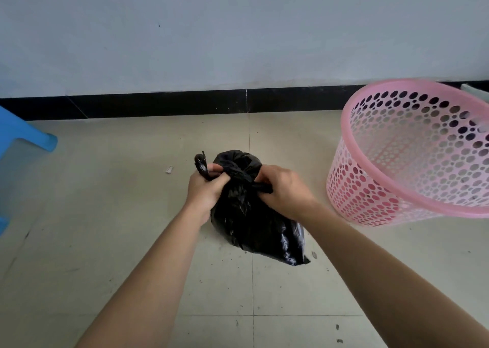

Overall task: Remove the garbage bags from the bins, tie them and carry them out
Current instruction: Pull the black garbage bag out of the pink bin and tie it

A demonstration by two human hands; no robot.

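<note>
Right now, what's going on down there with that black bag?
A person is tying up a black garbage bag that sits on the tiled floor. The left hand grips one twisted end of its top and the right hand grips the other, at the gathered neck. The pink bin stands apart to its right, with no liner showing. The bag is not yet carried out.

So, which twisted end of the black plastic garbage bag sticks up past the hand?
The left hand's twisted end; the right hand's end lies low, pointing sideways.
</note>
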